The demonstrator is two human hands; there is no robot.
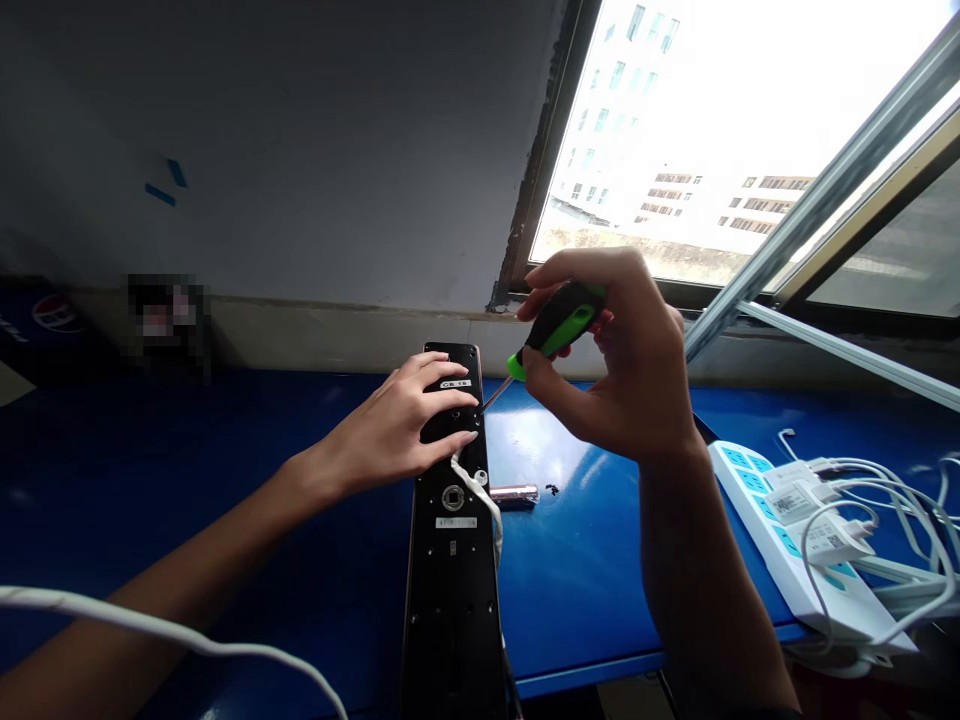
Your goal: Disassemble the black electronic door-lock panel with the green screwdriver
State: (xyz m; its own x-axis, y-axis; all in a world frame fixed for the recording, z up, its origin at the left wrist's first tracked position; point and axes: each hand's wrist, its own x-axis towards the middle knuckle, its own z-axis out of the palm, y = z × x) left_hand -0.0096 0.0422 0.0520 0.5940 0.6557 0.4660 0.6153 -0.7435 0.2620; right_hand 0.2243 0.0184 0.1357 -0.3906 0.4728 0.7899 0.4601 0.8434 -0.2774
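Black and long, the panel (451, 640) lies on the blue tabletop (585, 570) under your left hand (411, 418), spread flat over its far end without gripping, while your right hand (634, 370) is wrapped around a green-and-black screwdriver (564, 322) angled at the panel's edge. Work looks underway: small dark bits (552, 490) nearby may be loose screws, but what remains you cannot tell; whether the screwdriver touches is hard to make out, your left hand hides some panel, and the near end is cut off
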